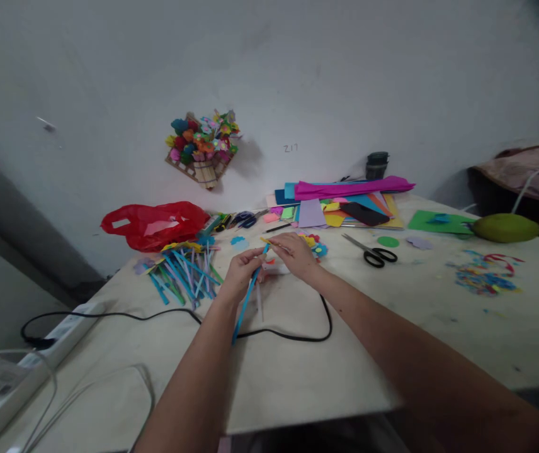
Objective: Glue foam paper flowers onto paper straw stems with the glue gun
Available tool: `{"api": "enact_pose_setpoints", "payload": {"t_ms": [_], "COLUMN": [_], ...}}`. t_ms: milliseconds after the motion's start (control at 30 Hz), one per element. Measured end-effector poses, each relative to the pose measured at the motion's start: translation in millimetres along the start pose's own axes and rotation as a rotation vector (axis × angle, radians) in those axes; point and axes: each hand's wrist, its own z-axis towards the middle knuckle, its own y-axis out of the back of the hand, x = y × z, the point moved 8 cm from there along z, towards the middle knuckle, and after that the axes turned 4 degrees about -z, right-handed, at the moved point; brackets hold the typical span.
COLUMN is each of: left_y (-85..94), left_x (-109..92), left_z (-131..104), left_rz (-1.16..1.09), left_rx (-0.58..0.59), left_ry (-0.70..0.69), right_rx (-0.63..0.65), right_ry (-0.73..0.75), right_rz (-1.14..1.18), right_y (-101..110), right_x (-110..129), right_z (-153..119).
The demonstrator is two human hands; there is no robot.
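Note:
Near the table's middle, my left hand (243, 269) is closed around a long blue paper strip or stick (247, 301), which slants down toward me. My right hand (294, 253) pinches a small yellow piece (266, 240) at the strip's upper end; the fingertips partly hide it. Left of my hands lies a pile of blue, purple and green paper stems (189, 274), some topped with yellow and blue flower shapes. Several colourful paper flowers (317, 245) sit just behind my right hand. A pale stick (259, 303) lies beneath my hands.
Black-handled scissors (377, 253) lie at right, near a green disc (388, 241) and paper scraps (487, 277). Coloured sheets (345, 204) and a red plastic bag (156, 225) are at the back. A black cord (293, 337) crosses in front; a power strip (38, 371) is at left.

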Motion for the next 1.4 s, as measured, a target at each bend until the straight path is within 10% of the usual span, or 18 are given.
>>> {"api": "enact_pose_setpoints", "payload": {"t_ms": [1400], "left_y": [-10.4], "left_x": [12], "left_z": [1], "left_rz": [0.066], "left_rx": [0.051], "left_ry": [0.008], "right_rx": [0.105], "right_ry": [-0.428], "right_rz": [0.567], "right_y": [-21], "right_x": [-30], "right_z": [-9]}}
